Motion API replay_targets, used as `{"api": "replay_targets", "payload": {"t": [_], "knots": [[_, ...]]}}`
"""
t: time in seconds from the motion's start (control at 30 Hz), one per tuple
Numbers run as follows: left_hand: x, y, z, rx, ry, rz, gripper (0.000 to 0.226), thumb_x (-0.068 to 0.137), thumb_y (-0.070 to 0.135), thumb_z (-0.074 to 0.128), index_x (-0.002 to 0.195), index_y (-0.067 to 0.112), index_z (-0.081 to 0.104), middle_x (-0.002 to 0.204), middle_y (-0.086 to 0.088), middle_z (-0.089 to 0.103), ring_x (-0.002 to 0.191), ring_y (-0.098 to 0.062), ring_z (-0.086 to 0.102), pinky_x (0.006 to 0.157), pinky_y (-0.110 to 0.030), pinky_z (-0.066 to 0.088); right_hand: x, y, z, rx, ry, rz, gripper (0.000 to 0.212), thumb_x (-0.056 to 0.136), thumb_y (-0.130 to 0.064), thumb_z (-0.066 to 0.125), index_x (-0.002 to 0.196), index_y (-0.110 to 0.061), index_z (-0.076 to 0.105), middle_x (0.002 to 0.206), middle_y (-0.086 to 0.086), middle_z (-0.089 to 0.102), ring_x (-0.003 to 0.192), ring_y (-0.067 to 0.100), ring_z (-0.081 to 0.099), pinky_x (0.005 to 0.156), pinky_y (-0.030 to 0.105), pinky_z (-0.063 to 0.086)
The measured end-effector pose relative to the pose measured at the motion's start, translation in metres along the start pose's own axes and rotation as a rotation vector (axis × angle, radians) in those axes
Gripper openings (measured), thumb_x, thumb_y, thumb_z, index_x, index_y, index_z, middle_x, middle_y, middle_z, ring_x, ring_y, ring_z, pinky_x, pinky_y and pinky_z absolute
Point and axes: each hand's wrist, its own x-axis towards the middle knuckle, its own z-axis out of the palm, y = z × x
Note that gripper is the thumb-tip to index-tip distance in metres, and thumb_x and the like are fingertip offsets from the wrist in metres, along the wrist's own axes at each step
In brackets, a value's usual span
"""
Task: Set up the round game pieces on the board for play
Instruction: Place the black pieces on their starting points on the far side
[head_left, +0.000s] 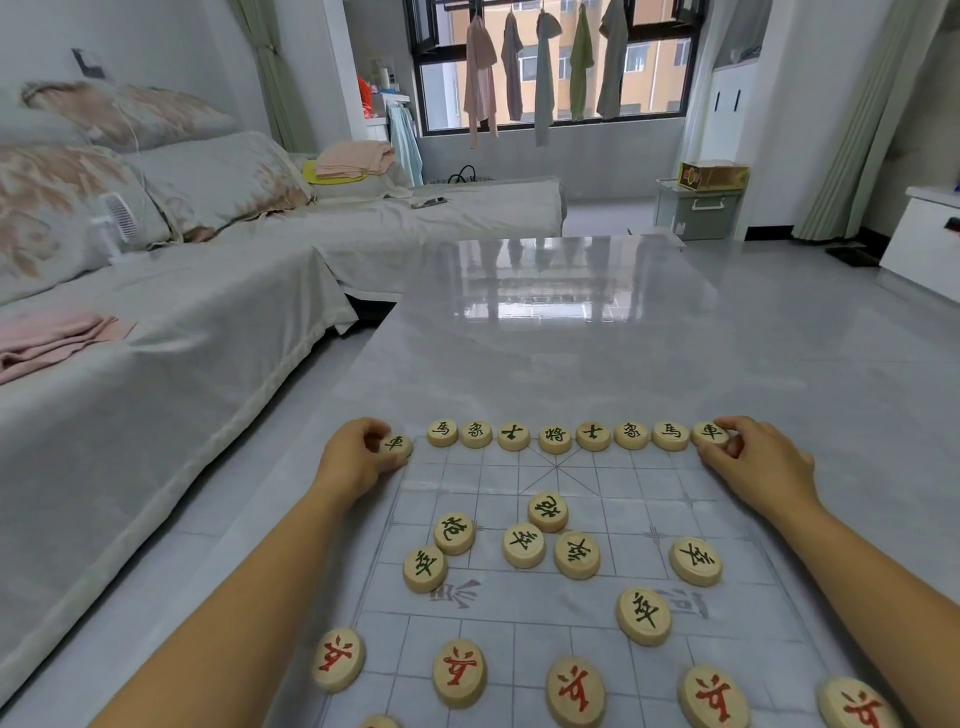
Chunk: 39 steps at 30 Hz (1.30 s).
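Head view: left hand pinches the far-left green piece; right hand pinches the far-right green piece on the board.

We saw a glossy pale-grey marble-look tabletop stretching toward a dark-framed window, where five hanging garments dangled from a rail. To our left lay a long white-covered sofa bearing floral grey-and-pink pillows, a small white fan, a crumpled pink cloth and a folded peach towel. Beyond the table, a yellow cardboard box sat on a grey-green plastic storage bin.
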Motion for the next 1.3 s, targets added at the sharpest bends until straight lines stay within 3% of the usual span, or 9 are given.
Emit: {"api": "replay_targets", "payload": {"t": [0.3,0.53,0.9,1.17,1.3], "knots": [[0.014,0.006,0.015,-0.045,0.038,0.007,0.041,0.075,0.012,0.075,0.113,0.008,0.06,0.115,-0.012,0.059,0.097,-0.021,0.053,0.092,-0.032,0.042,0.002,0.003,0.001,0.004,0.004,0.004,0.033,0.085,-0.036,0.057,0.112,-0.019,0.059,0.084,-0.001,0.054,0.088,0.019,0.048,0.083,0.038,0.034],[0.019,0.004,0.021,-0.067,0.067,-0.034,0.041,0.07,0.015,0.079,0.107,0.012,0.061,0.107,-0.009,0.061,0.094,-0.022,0.055,0.095,-0.042,0.046,0.002,0.003,0.001,-0.001,0.001,0.006,0.034,0.085,-0.038,0.057,0.114,-0.018,0.058,0.087,0.0,0.055,0.09,0.021,0.049,0.085,0.039,0.034],[0.022,0.004,0.023,-0.082,0.083,-0.039,0.036,0.067,0.013,0.08,0.096,0.015,0.06,0.092,-0.002,0.058,0.084,-0.019,0.053,0.095,-0.045,0.045,0.002,0.001,0.001,-0.024,-0.007,0.008,0.037,0.085,-0.04,0.056,0.116,-0.018,0.057,0.088,-0.001,0.054,0.098,0.026,0.054,0.086,0.04,0.035],[0.02,0.003,0.02,-0.094,0.038,-0.027,0.05,0.069,0.01,0.079,0.113,0.008,0.056,0.098,-0.003,0.053,0.088,-0.018,0.049,0.094,-0.037,0.044,0.001,-0.001,0.0,-0.015,-0.001,0.004,0.037,0.085,-0.038,0.057,0.116,-0.018,0.057,0.085,-0.003,0.053,0.098,0.026,0.054,0.084,0.038,0.033],[0.015,0.003,0.016,-0.117,-0.008,-0.008,0.06,0.071,0.007,0.077,0.123,0.005,0.049,0.105,-0.005,0.048,0.095,-0.017,0.046,0.087,-0.028,0.04,0.001,0.0,0.0,0.02,-0.018,0.033,0.048,0.083,-0.04,0.059,0.124,-0.015,0.051,0.083,-0.003,0.054,0.101,0.026,0.055,0.09,0.042,0.035]]}}
